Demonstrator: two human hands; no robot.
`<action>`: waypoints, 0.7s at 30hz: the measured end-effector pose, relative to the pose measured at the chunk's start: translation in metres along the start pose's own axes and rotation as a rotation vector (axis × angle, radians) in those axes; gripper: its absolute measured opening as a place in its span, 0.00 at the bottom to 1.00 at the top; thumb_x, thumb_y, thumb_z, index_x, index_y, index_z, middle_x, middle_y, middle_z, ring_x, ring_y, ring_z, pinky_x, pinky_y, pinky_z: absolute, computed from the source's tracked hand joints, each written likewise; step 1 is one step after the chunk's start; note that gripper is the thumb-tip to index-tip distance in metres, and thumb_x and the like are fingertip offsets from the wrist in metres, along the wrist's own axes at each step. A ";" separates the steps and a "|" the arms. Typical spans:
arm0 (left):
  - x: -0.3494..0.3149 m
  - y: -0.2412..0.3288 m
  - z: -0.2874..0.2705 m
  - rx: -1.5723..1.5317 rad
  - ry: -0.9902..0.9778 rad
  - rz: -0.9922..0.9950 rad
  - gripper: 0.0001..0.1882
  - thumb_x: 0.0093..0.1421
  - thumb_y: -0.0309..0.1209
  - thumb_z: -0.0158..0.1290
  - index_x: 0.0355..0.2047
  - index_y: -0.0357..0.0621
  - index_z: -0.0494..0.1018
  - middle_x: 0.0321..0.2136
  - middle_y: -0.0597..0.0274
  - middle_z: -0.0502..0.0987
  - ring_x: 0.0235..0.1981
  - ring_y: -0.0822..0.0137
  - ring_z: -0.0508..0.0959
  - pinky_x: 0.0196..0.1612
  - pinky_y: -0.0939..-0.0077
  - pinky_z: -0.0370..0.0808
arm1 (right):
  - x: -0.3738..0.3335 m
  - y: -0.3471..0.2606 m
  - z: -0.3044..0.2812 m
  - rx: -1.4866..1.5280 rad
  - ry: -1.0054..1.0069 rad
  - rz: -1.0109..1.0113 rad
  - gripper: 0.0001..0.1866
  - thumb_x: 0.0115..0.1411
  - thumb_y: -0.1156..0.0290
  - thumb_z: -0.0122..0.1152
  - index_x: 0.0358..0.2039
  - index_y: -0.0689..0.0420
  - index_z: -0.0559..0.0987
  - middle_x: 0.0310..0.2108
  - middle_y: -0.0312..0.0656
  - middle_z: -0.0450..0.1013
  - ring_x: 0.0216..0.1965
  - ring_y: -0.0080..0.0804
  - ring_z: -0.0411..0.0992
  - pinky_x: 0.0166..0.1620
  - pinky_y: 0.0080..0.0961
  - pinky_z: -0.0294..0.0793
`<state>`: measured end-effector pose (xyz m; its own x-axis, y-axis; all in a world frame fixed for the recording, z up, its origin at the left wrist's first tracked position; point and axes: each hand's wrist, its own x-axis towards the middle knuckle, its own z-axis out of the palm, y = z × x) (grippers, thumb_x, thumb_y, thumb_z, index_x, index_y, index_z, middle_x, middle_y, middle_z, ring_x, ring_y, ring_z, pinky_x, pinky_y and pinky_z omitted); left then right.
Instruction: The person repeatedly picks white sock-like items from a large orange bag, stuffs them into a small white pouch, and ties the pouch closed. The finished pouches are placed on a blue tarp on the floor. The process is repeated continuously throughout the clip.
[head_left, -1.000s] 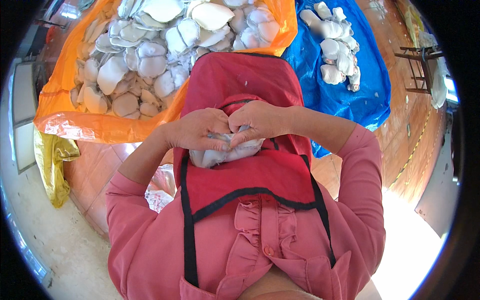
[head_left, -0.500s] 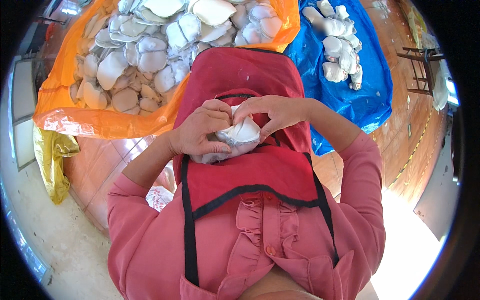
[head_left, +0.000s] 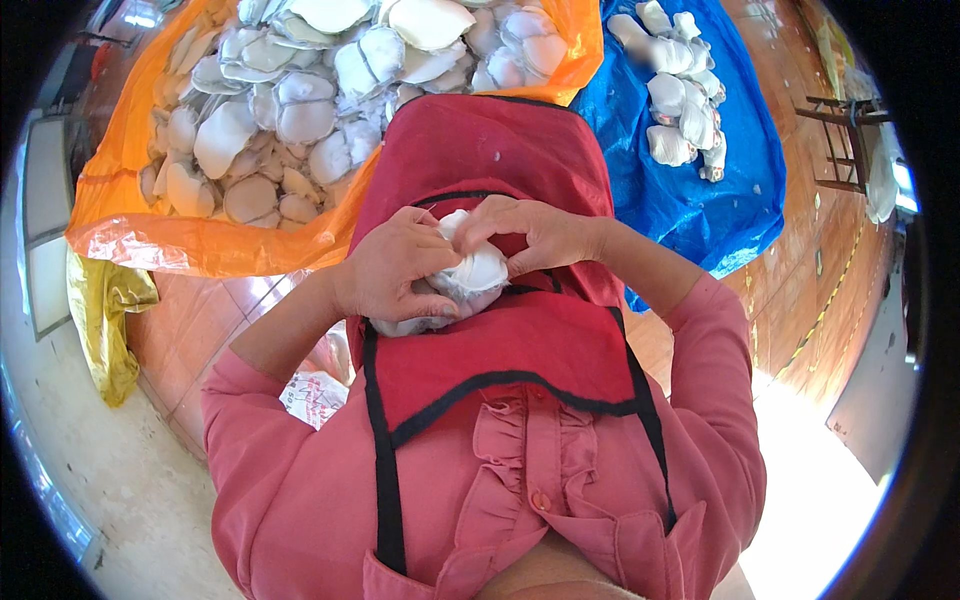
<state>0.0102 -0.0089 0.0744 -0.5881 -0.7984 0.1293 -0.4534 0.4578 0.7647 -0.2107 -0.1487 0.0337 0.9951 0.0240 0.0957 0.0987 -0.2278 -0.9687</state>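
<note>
Hands, left hand [head_left: 395, 275] and right hand [head_left: 530, 235], grip soft white padded cup [head_left: 475, 272].

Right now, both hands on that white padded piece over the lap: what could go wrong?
1. The white padded piece sits pinched between the left hand and right hand above the red apron; a slip might drop it to the tiled floor.
2. Fingers hide much of it, so flaws could go unseen.

Tiled floor [head_left: 215, 330] w/ orange sheet [head_left: 130, 235], blue sheet [head_left: 690, 210], yellow bag [head_left: 105, 320] lying directly on it.
</note>
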 end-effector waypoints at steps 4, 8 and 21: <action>-0.010 0.009 -0.003 0.186 -0.046 -0.125 0.29 0.53 0.55 0.58 0.38 0.37 0.73 0.32 0.56 0.76 0.46 0.55 0.75 0.62 0.50 0.57 | -0.009 0.011 0.011 0.242 0.209 0.230 0.29 0.51 0.74 0.70 0.54 0.53 0.72 0.51 0.38 0.70 0.52 0.31 0.67 0.56 0.29 0.69; -0.017 0.015 -0.007 0.252 -0.114 -0.265 0.32 0.56 0.56 0.55 0.39 0.35 0.69 0.38 0.48 0.75 0.49 0.49 0.72 0.66 0.46 0.51 | -0.012 0.022 0.023 0.565 0.092 0.467 0.35 0.55 0.74 0.69 0.61 0.56 0.63 0.50 0.42 0.71 0.52 0.30 0.70 0.53 0.27 0.73; -0.038 0.018 -0.009 -0.033 -0.016 -0.527 0.30 0.62 0.50 0.52 0.49 0.33 0.67 0.45 0.42 0.70 0.51 0.44 0.69 0.61 0.56 0.61 | 0.021 0.023 0.051 0.673 0.367 0.215 0.32 0.54 0.72 0.70 0.57 0.56 0.64 0.38 0.37 0.72 0.41 0.23 0.71 0.46 0.22 0.71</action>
<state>0.0303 0.0263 0.0884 -0.2960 -0.9108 -0.2877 -0.6693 -0.0171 0.7428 -0.1880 -0.1034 0.0014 0.9408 -0.3024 -0.1533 -0.0012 0.4492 -0.8934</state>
